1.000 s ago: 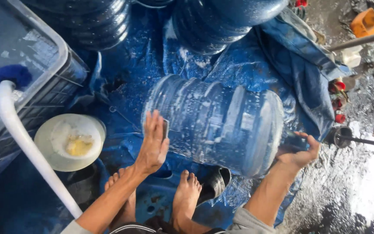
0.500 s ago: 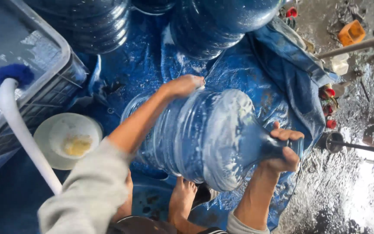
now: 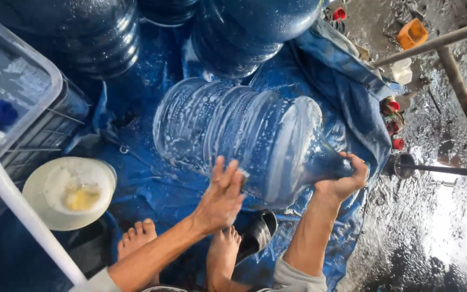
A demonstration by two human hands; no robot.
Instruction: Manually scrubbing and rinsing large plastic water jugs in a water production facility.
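On the blue tarpaulin point(image 3: 152, 184), a soapy water jug point(image 3: 244, 140) lies tilted. Left hand point(image 3: 220, 197) presses flat, fingers spread; right hand point(image 3: 344, 181) clamps the neck. Suds cover it; rinsing appears outstanding.

I saw the jug point(image 3: 244, 135) lying on the tarp point(image 3: 141, 184), bowl point(image 3: 70, 192) to its left, more jugs point(image 3: 244, 32) beyond it.

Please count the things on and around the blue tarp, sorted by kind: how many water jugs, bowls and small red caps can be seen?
Large blue water jugs: 4 (soapy one in both hands, three behind, e.g.)
Pale bowls: 1
Small red caps, e.g.: about 4
Total: about 9
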